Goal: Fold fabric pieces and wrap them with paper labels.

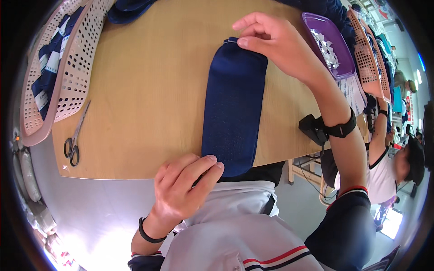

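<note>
A navy blue sock [234, 104] lies flat and lengthwise on the wooden table, its near end reaching the front edge. My left hand [183, 185] is closed at the near left corner of the sock, its fingertips gripping the edge; the thumb is partly hidden. At the far end, my right hand [271, 45] has its thumb and a curled finger together at the pale-stitched seam. Its other fingers stretch out above the table.
Scissors [76, 137] with dark handles lie at left beside a pink basket [77, 67] of banded navy bundles. Dark fabric [129, 10] lies at the back. A purple tray [346, 67] of small white pieces stands right, near another basket [366, 56]. A co-worker [384, 174] sits at right.
</note>
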Available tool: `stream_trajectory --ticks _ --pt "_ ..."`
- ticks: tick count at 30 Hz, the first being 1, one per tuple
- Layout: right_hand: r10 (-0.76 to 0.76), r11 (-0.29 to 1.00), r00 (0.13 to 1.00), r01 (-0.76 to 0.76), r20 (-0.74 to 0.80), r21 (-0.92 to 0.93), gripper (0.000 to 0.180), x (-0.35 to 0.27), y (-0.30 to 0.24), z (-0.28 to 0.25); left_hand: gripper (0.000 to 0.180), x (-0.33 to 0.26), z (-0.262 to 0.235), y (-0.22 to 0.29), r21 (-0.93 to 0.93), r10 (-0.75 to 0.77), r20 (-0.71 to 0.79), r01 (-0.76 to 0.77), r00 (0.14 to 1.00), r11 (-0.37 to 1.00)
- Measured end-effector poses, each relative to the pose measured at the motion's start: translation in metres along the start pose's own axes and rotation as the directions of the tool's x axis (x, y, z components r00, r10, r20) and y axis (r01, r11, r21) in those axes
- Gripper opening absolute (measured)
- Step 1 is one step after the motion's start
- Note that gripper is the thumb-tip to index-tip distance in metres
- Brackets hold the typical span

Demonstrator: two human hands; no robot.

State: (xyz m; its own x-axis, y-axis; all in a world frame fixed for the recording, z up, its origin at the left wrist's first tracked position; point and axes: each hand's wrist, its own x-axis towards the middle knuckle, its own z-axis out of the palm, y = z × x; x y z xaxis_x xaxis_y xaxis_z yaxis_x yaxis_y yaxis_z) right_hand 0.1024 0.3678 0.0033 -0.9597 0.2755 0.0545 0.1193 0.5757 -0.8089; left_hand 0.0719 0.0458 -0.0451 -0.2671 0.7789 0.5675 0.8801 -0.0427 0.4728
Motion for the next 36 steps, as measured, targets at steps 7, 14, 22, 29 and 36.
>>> stream_trajectory --ticks 7,14,22,29,36 --pt "-0.051 0.994 0.998 0.054 -0.036 0.09 0.03 0.002 0.007 0.0 0.028 0.005 0.003 0.001 -0.069 -0.017 -0.02 0.016 1.0 0.998" --pt "0.022 1.0 1.0 -0.022 -0.009 0.008 0.028 0.001 0.009 0.007 0.028 0.012 -0.012 -0.002 -0.045 0.006 0.179 0.003 0.984 0.999" --pt "0.124 0.985 0.991 -0.116 0.057 -0.126 0.024 0.003 -0.01 0.01 0.048 0.013 -0.02 0.004 -0.169 -0.005 0.313 0.061 0.95 0.984" --pt "-0.161 0.879 0.966 0.233 0.2 -0.416 0.02 0.014 0.0 -0.003 0.053 0.021 -0.023 0.002 -0.222 0.014 0.349 0.069 0.937 0.973" --pt "0.274 0.929 0.825 -0.095 0.494 -0.357 0.026 0.036 -0.042 -0.034 0.055 0.059 -0.027 0.001 -0.329 -0.033 0.354 0.158 0.935 0.931"
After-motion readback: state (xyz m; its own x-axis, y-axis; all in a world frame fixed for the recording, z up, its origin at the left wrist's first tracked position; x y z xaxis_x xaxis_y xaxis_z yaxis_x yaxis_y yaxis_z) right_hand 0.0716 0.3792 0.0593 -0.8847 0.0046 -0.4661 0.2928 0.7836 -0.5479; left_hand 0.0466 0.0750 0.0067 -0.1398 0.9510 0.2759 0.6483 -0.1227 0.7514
